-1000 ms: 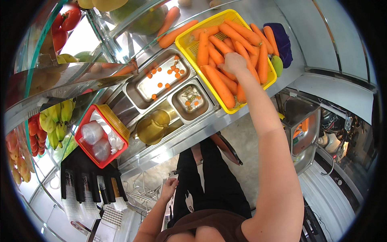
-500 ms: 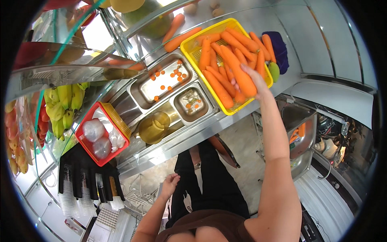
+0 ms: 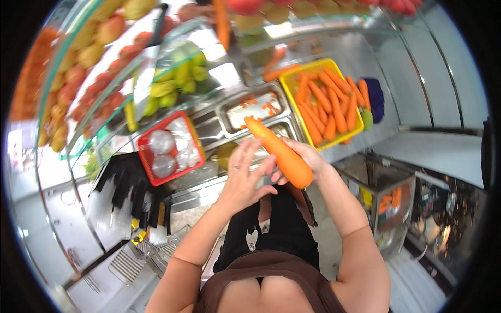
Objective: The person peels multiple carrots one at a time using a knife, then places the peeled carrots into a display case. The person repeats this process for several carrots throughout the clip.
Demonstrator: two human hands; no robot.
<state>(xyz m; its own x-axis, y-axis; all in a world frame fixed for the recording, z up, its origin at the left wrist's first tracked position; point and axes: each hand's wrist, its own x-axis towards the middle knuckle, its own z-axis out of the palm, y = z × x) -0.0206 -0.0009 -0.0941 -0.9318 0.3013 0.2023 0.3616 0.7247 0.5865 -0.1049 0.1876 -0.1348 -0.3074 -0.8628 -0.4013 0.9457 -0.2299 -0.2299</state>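
Note:
My right hand (image 3: 309,157) is closed around a large orange carrot (image 3: 284,159) and holds it in front of my body, thick end toward me and narrow tip pointing away to the left. Beside the carrot is my left hand (image 3: 242,177), its fingers spread and nothing in it; whether its fingertips touch the carrot I cannot tell. Beyond the right hand stands a yellow basket (image 3: 294,104) with several carrots (image 3: 338,112) in it. Past the carrot's tip is a steel tray (image 3: 225,119) holding small orange carrot pieces (image 3: 269,108).
A red basket (image 3: 147,169) with clear plastic bags sits left on the counter. Black holders (image 3: 122,182) with stacked clear cups hang nearer me. Bananas (image 3: 182,73) and other fruit fill glass shelves at the far left. To my right is a steel sink (image 3: 394,224).
My right hand has lifted the carrot out of the yellow basket and brought it toward me. The left hand has risen from beside my leg to the carrot. The view has shifted.

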